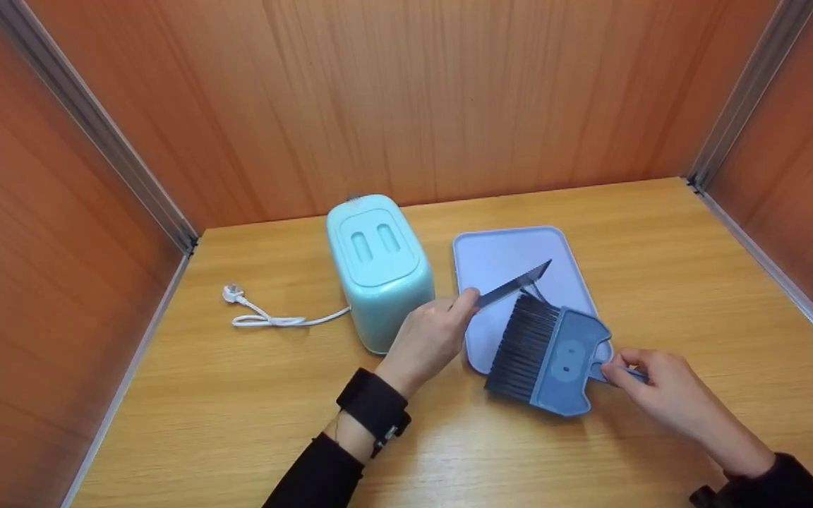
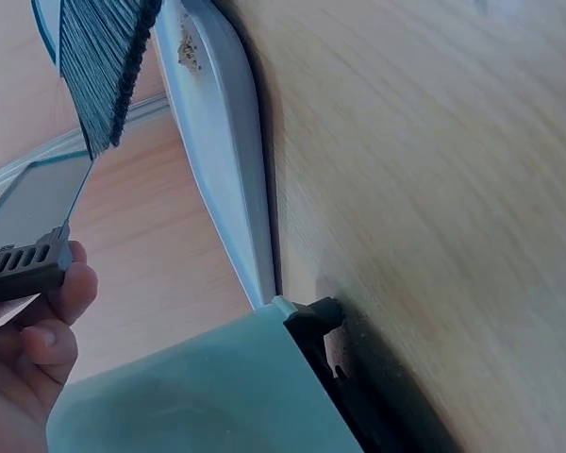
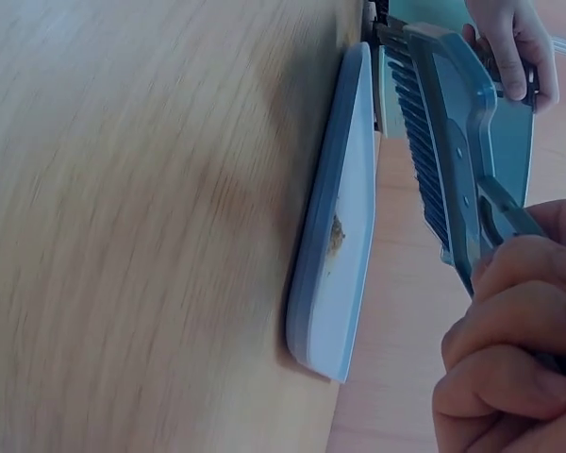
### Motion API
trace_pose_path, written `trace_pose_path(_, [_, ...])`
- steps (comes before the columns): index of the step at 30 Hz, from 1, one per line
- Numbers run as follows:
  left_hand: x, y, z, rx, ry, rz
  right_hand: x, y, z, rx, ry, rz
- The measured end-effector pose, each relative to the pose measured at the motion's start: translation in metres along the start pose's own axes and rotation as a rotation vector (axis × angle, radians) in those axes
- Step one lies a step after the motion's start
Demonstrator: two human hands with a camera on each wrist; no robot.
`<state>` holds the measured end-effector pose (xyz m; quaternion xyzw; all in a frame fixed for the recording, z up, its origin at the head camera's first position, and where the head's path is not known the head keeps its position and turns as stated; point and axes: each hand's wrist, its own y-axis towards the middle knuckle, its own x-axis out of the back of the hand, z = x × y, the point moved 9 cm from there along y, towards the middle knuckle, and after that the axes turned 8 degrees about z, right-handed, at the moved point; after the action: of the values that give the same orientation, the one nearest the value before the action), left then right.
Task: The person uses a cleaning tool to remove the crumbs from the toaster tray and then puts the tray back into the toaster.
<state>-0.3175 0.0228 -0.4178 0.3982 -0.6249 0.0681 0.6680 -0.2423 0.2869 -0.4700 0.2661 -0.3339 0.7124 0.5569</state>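
Observation:
My left hand [image 1: 435, 335] pinches the slotted dark end of a thin, flat crumb tray [image 1: 512, 286], which is held tilted above a lavender tray [image 1: 502, 247]. In the left wrist view, the crumb tray [image 2: 42, 193] meets the bristles' lower tip or overlaps it; contact is unclear. My right hand [image 1: 667, 388] grips the handle of a blue brush [image 1: 569, 360] with dark bristles, over the lavender tray's near right corner. A small heap of brown crumbs [image 3: 336, 236] lies on the lavender tray, hidden behind the brush in the head view.
A mint-green toaster [image 1: 385, 282] with a lid on top stands just left of the lavender tray. Its white cord and plug [image 1: 233, 293] lie on the wooden table [image 1: 237, 409] farther left. Wood-look panels [image 1: 449, 99] enclose the back and both sides.

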Motion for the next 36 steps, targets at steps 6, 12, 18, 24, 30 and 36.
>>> trace_pose_path(6, [-0.005,0.002,0.008,0.065,-0.106,0.049,-0.004,-0.003,0.007,0.003,0.02,0.056])
trace_pose_path(12, [-0.01,0.003,0.025,0.2,-0.315,0.085,0.011,-0.01,0.02,0.06,0.034,-0.097])
trace_pose_path(18, [-0.016,0.003,0.029,0.246,-0.426,0.135,0.03,-0.017,0.026,0.135,0.036,-0.345])
trace_pose_path(24, [-0.019,0.005,0.025,0.271,-0.534,0.184,0.021,-0.004,0.028,0.096,0.091,-0.296])
trace_pose_path(30, [-0.019,0.007,0.022,0.283,-0.628,0.197,0.011,0.006,0.026,0.054,0.091,-0.238])
trace_pose_path(36, [-0.021,0.007,0.022,0.3,-0.674,0.219,0.018,0.007,0.021,0.03,0.011,-0.251])
